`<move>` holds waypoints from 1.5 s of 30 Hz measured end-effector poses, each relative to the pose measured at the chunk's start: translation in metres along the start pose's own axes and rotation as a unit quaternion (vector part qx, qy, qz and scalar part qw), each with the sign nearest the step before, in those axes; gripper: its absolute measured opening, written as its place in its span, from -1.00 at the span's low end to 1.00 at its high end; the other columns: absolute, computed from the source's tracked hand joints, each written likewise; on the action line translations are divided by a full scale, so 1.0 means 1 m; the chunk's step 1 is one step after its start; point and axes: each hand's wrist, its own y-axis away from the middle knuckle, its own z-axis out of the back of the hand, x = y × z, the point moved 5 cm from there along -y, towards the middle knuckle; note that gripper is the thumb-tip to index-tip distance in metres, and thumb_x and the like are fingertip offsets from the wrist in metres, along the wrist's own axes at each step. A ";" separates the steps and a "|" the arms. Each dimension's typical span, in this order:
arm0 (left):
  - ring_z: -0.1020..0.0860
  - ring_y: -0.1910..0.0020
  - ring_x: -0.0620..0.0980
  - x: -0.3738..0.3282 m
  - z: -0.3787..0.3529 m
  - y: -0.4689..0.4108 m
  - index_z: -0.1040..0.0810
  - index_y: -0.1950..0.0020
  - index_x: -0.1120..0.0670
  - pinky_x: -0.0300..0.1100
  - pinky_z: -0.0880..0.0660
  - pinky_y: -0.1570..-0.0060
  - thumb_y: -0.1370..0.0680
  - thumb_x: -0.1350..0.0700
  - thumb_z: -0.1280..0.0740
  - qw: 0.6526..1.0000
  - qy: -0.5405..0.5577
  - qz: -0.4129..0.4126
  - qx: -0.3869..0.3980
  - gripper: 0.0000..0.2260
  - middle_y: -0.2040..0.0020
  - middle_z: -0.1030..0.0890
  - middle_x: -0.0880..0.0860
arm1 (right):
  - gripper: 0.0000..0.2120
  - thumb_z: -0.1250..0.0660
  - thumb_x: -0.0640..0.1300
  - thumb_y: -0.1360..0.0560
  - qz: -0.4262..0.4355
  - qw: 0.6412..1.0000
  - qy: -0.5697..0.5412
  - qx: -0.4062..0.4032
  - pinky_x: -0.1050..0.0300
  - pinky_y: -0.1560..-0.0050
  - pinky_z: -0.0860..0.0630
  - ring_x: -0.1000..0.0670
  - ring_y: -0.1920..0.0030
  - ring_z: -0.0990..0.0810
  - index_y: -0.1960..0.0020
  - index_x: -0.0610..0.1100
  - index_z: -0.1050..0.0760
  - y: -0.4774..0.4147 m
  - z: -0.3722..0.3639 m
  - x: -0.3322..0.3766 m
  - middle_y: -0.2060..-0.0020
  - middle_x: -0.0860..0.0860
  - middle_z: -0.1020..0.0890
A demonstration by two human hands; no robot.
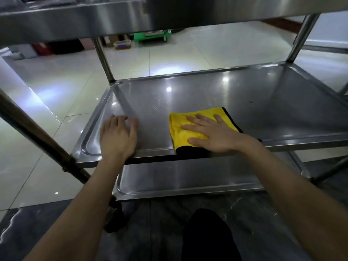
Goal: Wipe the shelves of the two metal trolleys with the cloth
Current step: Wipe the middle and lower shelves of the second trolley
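A steel trolley fills the view, and its middle shelf (216, 95) lies in front of me. A folded yellow cloth (178, 129) with a black edge lies near the shelf's front rim. My right hand (212, 133) presses flat on the cloth with spread, straight fingers. My left hand (118, 136) rests flat on the bare shelf near its front left corner, about a hand's width left of the cloth. Above, the top shelf (131, 16) spans the frame; below is the bottom shelf (188, 178).
Upright trolley posts stand at the back left (103, 59) and back right (301, 38). A slanted bar (37, 136) crosses the left side. Beyond the trolley are a shiny tiled floor, a green cart (150, 35) and boxes. My dark-clad knee (207, 236) is below.
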 end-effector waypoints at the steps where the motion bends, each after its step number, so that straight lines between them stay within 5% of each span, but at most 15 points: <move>1: -0.42 -0.56 0.22 -0.013 0.000 0.001 -0.55 -0.47 0.17 0.17 -0.26 -0.60 -0.75 -0.22 -0.02 1.000 0.007 -0.010 0.004 -0.42 -0.46 -0.58 0.21 | -0.43 -0.05 0.35 -0.69 -0.003 1.000 0.003 -0.010 -0.32 -0.65 0.26 0.08 -0.72 0.16 -0.68 0.35 -0.07 -0.003 -0.002 0.003 -0.72 0.24 0.08; 4: -0.41 -0.56 0.21 -0.075 -0.006 0.004 -0.54 -0.48 0.15 0.10 -0.24 -0.60 -0.73 -0.17 0.04 0.998 0.030 -0.057 0.000 -0.42 -0.48 -0.56 0.17 | -0.44 -0.04 0.34 -0.70 -0.016 0.999 0.018 -0.043 -0.32 -0.65 0.24 0.07 -0.72 0.16 -0.68 0.34 -0.06 -0.002 -0.005 0.009 -0.72 0.22 0.06; 9: -0.17 -0.70 0.19 -0.103 -0.044 0.008 -0.22 -0.68 0.06 0.04 -0.08 -0.65 -0.79 0.00 0.22 0.991 -0.070 -0.079 0.080 -0.49 -0.70 -0.27 0.10 | -0.42 0.06 0.39 -0.68 -0.020 0.997 0.020 -0.067 -0.39 -0.63 0.23 0.03 -0.72 0.20 -0.68 0.38 0.01 0.004 -0.010 0.007 -0.72 0.20 0.11; 13: -0.17 -0.72 0.16 -0.102 -0.048 0.013 -0.26 -0.69 0.11 0.09 -0.07 -0.67 -0.61 -0.21 0.44 0.993 -0.054 -0.094 0.055 -0.16 -0.68 -0.33 0.12 | -0.39 0.12 0.44 -0.65 -0.052 0.997 0.009 -0.048 -0.46 -0.61 0.23 -0.01 -0.72 0.17 -0.67 0.39 0.07 -0.045 -0.005 -0.019 -0.72 0.21 0.12; 21: -0.22 -0.71 0.12 -0.106 -0.043 0.014 -0.38 -0.65 0.12 0.12 -0.07 -0.71 -0.66 -0.31 0.30 0.997 0.017 -0.079 0.022 -0.18 -0.66 -0.40 0.14 | -0.37 0.11 0.43 -0.66 -0.151 0.988 0.016 -0.016 -0.68 -0.48 0.27 -0.13 -0.73 0.17 -0.69 0.34 0.03 -0.212 0.039 -0.063 -0.74 0.11 0.10; 27: -0.32 -0.64 0.19 -0.112 -0.039 0.014 -0.49 -0.56 0.05 0.17 -0.15 -0.64 -0.77 -0.20 0.03 0.994 -0.066 -0.081 -0.007 -0.45 -0.60 -0.47 0.13 | -0.44 0.08 0.36 -0.70 -0.105 0.994 0.016 -0.031 -0.57 -0.56 0.18 -0.05 -0.73 0.13 -0.68 0.37 0.00 -0.097 0.018 -0.048 -0.74 0.15 0.08; 32: -0.37 -0.61 0.22 -0.119 -0.034 0.021 -0.54 -0.52 0.07 0.14 -0.20 -0.60 -0.70 -0.23 0.09 0.992 -0.059 -0.108 -0.015 -0.36 -0.57 -0.50 0.18 | -0.34 0.28 0.49 -0.56 -0.070 0.996 0.013 -0.056 -0.47 -0.61 0.16 0.05 -0.72 0.12 -0.64 0.46 0.01 0.047 -0.019 -0.020 -0.72 0.23 0.06; 41: -0.36 -0.62 0.17 -0.115 -0.039 0.018 -0.51 -0.54 0.02 0.16 -0.19 -0.63 -0.71 -0.24 0.13 0.992 -0.032 -0.119 -0.003 -0.36 -0.59 -0.49 0.13 | -0.43 0.10 0.38 -0.69 -0.153 0.987 0.017 -0.045 -0.58 -0.55 0.17 -0.05 -0.73 0.10 -0.68 0.37 0.02 -0.119 0.039 -0.104 -0.73 0.17 0.06; 45: -0.37 -0.60 0.18 -0.114 -0.039 0.012 -0.52 -0.53 0.06 0.14 -0.20 -0.62 -0.70 -0.23 0.09 0.994 -0.038 -0.102 -0.020 -0.37 -0.56 -0.51 0.15 | -0.42 0.09 0.37 -0.69 -0.164 0.985 0.018 -0.046 -0.57 -0.56 0.16 -0.07 -0.73 0.10 -0.69 0.34 0.01 -0.098 0.028 -0.083 -0.74 0.13 0.05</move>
